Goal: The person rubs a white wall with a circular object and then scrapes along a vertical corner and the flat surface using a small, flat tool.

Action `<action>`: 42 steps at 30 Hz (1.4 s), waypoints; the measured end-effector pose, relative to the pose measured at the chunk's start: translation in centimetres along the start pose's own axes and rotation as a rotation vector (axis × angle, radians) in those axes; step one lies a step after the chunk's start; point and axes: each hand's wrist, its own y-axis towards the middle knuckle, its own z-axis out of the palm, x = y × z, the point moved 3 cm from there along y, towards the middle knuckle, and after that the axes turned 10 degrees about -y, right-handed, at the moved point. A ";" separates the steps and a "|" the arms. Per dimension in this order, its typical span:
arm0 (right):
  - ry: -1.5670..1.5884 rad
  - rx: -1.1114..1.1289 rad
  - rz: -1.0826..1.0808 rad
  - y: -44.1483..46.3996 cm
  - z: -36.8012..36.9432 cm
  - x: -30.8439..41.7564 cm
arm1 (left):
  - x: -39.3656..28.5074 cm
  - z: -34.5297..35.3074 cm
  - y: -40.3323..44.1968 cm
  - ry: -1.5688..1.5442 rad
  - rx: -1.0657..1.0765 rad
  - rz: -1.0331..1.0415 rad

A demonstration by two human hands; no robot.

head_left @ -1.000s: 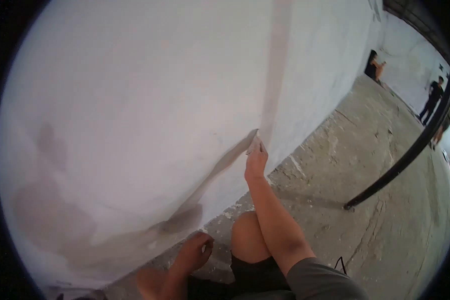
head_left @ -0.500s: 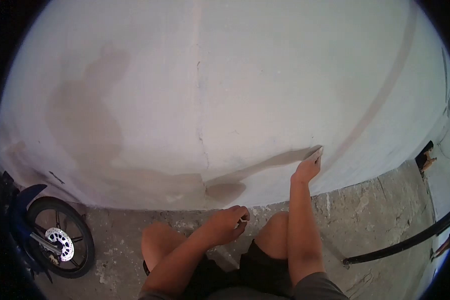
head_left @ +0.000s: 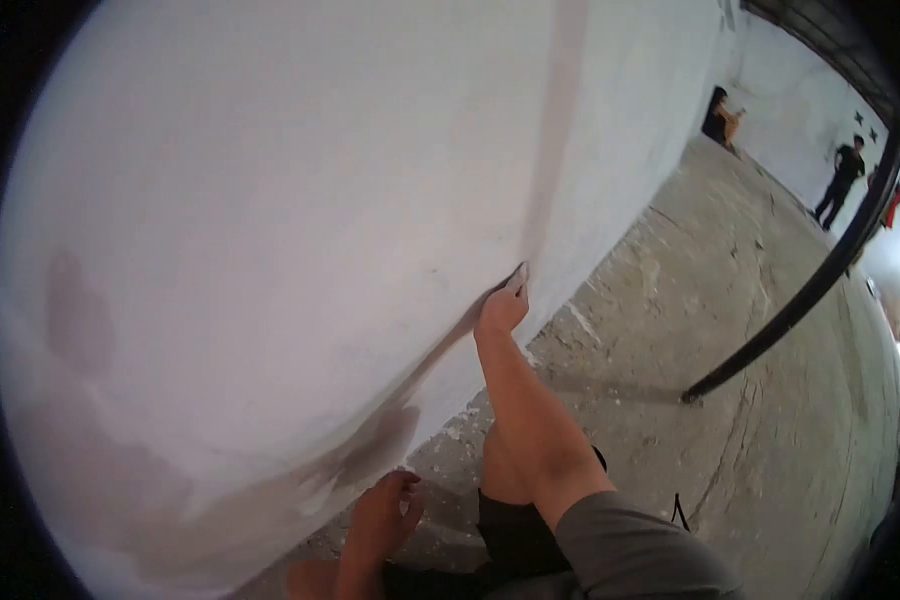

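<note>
My right hand (head_left: 503,311) is raised against the white wall (head_left: 300,200), low down near the floor. Its fingers are closed round a small, thin, pale flat piece (head_left: 522,275) whose far edge meets the wall; the hand hides most of it, and its exact kind does not show. Lower and to the left, my left hand (head_left: 382,515) hangs beside the foot of the wall, above my knee. Its fingers are loosely bent and the thumb stands apart, with nothing visible between them. The shadow of my right arm falls along the wall.
A black curved pole (head_left: 800,290) stands on the rough concrete floor (head_left: 660,310) to my right. Far back, one person (head_left: 846,180) stands in dark clothes and another person (head_left: 725,122) is by the far wall corner. White flakes lie along the wall's foot.
My view has swung to the right, bringing the far floor and people into sight; the motorcycle wheel has left it. My right hand still holds the flat piece to the wall.
</note>
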 end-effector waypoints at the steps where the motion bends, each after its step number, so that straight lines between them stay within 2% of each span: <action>1: 0.029 0.041 -0.014 1.2 0.1 -2.5 | 0.5 0.2 0.5 -0.016 0.016 -0.038; 2: 0.003 0.029 0.000 1.7 -0.6 -2.5 | 1.3 0.5 1.3 -0.022 0.041 -0.057; 4: 0.260 0.203 0.376 3.1 -2.2 -3.2 | 2.1 0.9 2.9 -0.105 0.049 -0.037; 5: 0.285 0.242 0.378 4.2 -2.7 -4.4 | 2.2 1.1 3.6 -0.107 0.072 -0.046; 8: 0.209 0.131 0.409 7.1 -2.7 -6.4 | 2.0 1.9 6.0 -0.051 0.157 -0.114; 11: 0.071 0.096 0.399 10.6 -2.4 -8.7 | 2.4 3.0 7.8 -0.025 0.240 -0.131; 12: 0.069 0.101 0.409 11.3 -2.6 -9.6 | 2.7 3.6 8.1 0.004 0.327 -0.180; 15: -0.403 0.229 0.077 15.5 -3.7 -14.1 | 3.5 5.0 8.7 0.068 0.437 -0.250; 17: -0.502 0.311 0.023 17.3 -5.0 -16.1 | 5.0 5.9 8.9 0.078 0.466 -0.184; 18: -0.491 0.350 0.022 18.0 -5.2 -16.9 | 5.8 6.3 8.8 0.066 0.442 -0.127; 21: -0.318 0.470 0.055 21.6 -5.7 -19.1 | 5.1 5.8 9.0 0.004 0.378 -0.159; 23: -0.149 0.529 0.035 27.8 -5.5 -23.2 | 4.3 6.0 8.3 -0.036 0.329 -0.117; 25: -0.188 0.472 0.080 21.9 -3.7 -14.7 | 4.1 6.1 7.3 -0.027 0.251 -0.110; 26: -0.161 0.553 -0.054 22.2 -3.7 -13.9 | 4.2 6.8 6.9 0.000 0.259 -0.065; 27: 0.037 0.491 0.021 21.2 -2.8 -12.0 | 4.0 6.9 7.0 0.024 0.280 -0.015; 29: -0.457 0.479 -0.300 17.9 -4.1 -6.4 | 3.1 6.9 5.6 0.059 0.239 -0.019; 31: -0.320 0.479 -0.242 11.5 -4.0 -0.7 | 3.1 6.0 4.5 0.096 0.210 -0.024; 33: -0.244 0.521 -0.403 7.9 -3.6 2.4 | 3.2 5.3 3.1 0.103 0.163 0.012; 34: -0.226 0.543 -0.407 6.5 -2.8 3.6 | 3.1 4.5 2.3 0.108 0.136 0.004; 36: -0.119 0.573 -0.218 4.8 -3.1 4.0 | 2.5 4.0 0.5 0.072 0.070 0.079; 38: -0.144 0.596 -0.611 9.9 -2.1 -0.5 | 2.0 3.6 -0.8 0.056 0.050 0.103; 40: -0.759 0.276 -1.003 12.0 -0.8 -2.2 | 1.6 3.1 -1.5 0.083 0.026 0.049; 42: -0.661 0.234 -1.289 17.2 2.2 -8.6 | 2.3 3.0 -1.6 0.069 -0.053 0.038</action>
